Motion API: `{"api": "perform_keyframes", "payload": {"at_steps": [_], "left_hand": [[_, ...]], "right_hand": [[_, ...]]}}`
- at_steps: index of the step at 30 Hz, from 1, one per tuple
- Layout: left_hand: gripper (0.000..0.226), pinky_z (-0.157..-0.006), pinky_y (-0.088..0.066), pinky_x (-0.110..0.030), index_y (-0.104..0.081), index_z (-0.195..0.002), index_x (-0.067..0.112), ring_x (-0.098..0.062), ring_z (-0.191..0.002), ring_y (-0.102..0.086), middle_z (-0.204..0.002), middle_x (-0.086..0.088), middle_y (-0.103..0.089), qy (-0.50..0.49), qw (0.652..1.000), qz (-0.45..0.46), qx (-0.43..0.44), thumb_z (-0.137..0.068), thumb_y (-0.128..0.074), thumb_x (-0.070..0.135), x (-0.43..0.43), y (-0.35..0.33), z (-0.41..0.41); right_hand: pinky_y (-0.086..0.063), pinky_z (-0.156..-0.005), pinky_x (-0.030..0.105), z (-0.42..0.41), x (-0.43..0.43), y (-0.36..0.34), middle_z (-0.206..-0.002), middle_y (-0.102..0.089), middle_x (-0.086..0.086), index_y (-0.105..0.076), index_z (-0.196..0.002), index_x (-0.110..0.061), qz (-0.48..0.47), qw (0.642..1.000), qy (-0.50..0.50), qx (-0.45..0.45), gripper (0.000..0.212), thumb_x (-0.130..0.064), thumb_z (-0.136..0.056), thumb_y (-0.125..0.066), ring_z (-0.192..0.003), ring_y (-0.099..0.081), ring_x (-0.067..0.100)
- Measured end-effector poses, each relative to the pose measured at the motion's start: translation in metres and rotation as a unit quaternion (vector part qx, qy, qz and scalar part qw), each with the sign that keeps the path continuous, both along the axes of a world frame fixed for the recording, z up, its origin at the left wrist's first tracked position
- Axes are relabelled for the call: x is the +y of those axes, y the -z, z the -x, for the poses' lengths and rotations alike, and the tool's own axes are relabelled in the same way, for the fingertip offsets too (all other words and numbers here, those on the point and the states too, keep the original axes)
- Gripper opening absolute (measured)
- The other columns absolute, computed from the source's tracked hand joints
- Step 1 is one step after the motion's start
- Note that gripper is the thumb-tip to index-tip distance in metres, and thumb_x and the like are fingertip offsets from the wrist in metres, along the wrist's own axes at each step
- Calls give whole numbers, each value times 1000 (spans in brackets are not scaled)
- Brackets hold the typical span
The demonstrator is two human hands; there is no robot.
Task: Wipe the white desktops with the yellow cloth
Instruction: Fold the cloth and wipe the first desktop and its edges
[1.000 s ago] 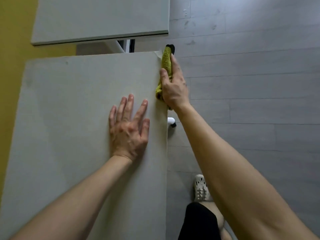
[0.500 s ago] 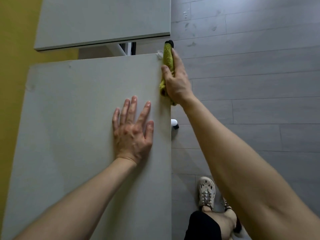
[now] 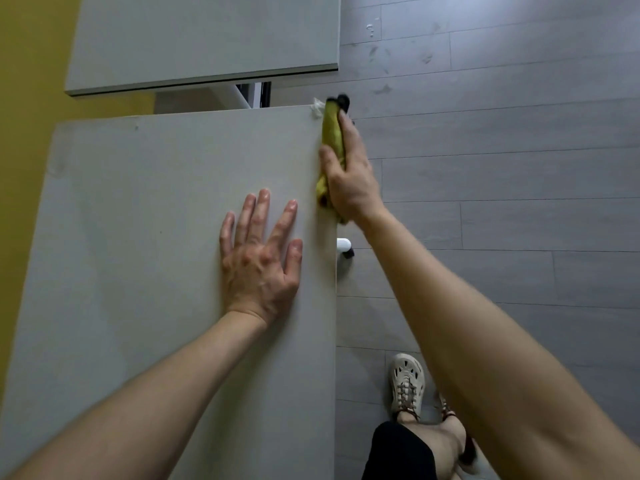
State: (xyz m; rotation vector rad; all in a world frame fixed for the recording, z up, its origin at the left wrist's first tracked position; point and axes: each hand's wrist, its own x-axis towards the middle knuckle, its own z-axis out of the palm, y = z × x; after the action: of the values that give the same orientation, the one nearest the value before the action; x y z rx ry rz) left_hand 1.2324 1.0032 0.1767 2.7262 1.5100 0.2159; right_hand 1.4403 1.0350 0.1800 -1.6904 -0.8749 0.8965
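Note:
A white desktop (image 3: 138,237) fills the left and middle of the head view. My left hand (image 3: 258,258) lies flat on it with fingers spread, near its right edge. My right hand (image 3: 349,174) grips the yellow cloth (image 3: 333,133) against the desktop's right edge, close to the far right corner, thumb on the top surface and fingers down the side. Part of the cloth is hidden under my palm. A second white desktop (image 3: 204,39) stands beyond the first, across a narrow gap.
A yellow wall (image 3: 27,64) runs along the left. Grey plank floor (image 3: 502,168) spreads to the right. A white desk foot with a black cap (image 3: 345,247) pokes out below the right edge. My shoe (image 3: 407,382) stands on the floor beside the desk.
My right hand has slid the cloth a little farther along the desktop's right edge toward the far corner. My left hand stays flat in the same spot. My feet have stepped forward.

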Motion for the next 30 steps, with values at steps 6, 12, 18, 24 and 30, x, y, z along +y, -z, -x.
{"api": "perform_keyframes", "payload": {"at_steps": [6,12,18,24,30], "left_hand": [[60,-132,-18,-56,-41,-166,36,-26,-166,-23,-178,-8,-28,0,1000,-8,-8,-107,-40,50,2,1,1],[60,-132,-18,-56,-40,-166,37,-26,-165,-23,-178,-7,-27,0,1000,-7,-10,-107,-41,48,1,1,-1],[60,-133,-16,-53,-41,-165,37,-26,-165,-25,-177,-8,-30,-1,1000,-11,-9,-107,-40,51,3,0,-2],[55,-132,-19,-51,-52,-158,32,-27,-162,-32,-173,-8,-38,-11,999,-25,-36,-106,-45,48,3,0,-2],[51,-131,-22,-50,-57,-154,30,-29,-158,-39,-168,-10,-45,2,999,-28,-36,-107,-43,47,1,-3,-4]], "right_hand": [[-23,-133,29,60,-94,5,-178,-28,-2,-29,-171,-20,-15,1000,7,-11,69,-29,-108,-53,-164,-25,11],[-12,-132,19,110,-205,-7,-180,-17,-12,-20,-171,-27,1,998,-63,21,75,-29,-106,-58,-165,-13,0],[-22,-133,39,34,-62,4,-180,-22,-2,-21,-173,-25,2,1000,-19,3,73,-34,-109,-55,-164,-22,14],[-19,-129,17,106,-171,7,-176,-33,-3,-34,-169,-18,-35,999,25,7,70,-24,-105,-61,-163,-25,6],[-16,-132,23,171,-296,0,-180,-21,-10,-27,-170,-26,-28,999,-27,12,71,-26,-107,-59,-165,-18,4]]}}
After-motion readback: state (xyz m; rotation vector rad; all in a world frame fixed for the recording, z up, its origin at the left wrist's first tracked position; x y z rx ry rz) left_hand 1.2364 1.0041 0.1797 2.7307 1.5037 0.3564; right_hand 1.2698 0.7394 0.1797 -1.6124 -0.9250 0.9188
